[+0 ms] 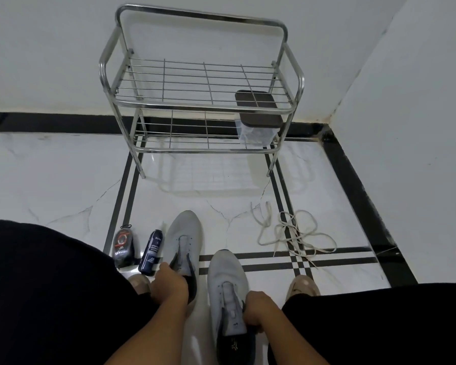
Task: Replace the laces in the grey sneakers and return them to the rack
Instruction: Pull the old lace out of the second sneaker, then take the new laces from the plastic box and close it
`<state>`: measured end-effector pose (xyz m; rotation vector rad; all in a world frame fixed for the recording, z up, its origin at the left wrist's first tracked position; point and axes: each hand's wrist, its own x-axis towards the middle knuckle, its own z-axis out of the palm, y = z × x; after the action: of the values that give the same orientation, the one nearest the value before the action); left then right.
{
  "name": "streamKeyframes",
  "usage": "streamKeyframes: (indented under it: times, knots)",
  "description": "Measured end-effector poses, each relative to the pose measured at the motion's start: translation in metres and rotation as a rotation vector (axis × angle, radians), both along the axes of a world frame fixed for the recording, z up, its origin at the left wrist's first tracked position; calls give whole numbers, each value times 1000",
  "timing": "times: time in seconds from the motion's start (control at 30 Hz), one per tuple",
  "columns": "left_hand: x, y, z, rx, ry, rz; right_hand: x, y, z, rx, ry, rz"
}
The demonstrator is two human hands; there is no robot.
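Person sits low, knees in dark fabric at both frame edges, bare toes showing on the floor (63, 180). Landmark: the rack (200, 101), at the wall straight ahead.

Nearest to the camera, well short of the rack: right hand (258, 309) closed on the collar of the right sneaker (228, 283), fingers curled over the rim beside the tongue. Left hand (170, 283) likewise closed on the collar of the left sneaker (184, 243), which sits a little nearer the rack. Both grips pinch the shoe openings; both shoes rest sole-down on the floor, toes pointing at the rack. Eyelets look bare, no lace visible in either, though detail is small.

Left of the left sneaker, touching or just beside it: two small care bottles (137, 251).

Further out, right of the shoes and between them and the rack: a loose tangle of pale laces (292, 233) on the floor, apart from both hands.

Rack shelves bare except a clear lidded box (258, 119) on the lower shelf, right end.

Judgement: step is readying shoes for lacing. Do it well by steadying one shoe at the collar, freeing the other hand for the tangle, finding one lace end first and pulling it clear before threading from the toe-end eyelets. Risk: knots if dragged whole.
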<state>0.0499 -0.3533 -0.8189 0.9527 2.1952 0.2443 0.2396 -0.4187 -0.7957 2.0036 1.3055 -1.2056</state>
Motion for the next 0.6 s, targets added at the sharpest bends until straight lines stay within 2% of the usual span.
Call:
streamKeyframes:
  times: [0.23, 0.33, 0.6]
  knots:
    - [0, 8, -6, 34, -40, 61, 14, 40, 12, 373, -84, -185]
    - [1, 16, -7, 50, -53, 71, 12, 67, 17, 516, -46, -189]
    - [-9, 49, -3, 148, -57, 99, 6, 114, -3, 597, 125, -352]
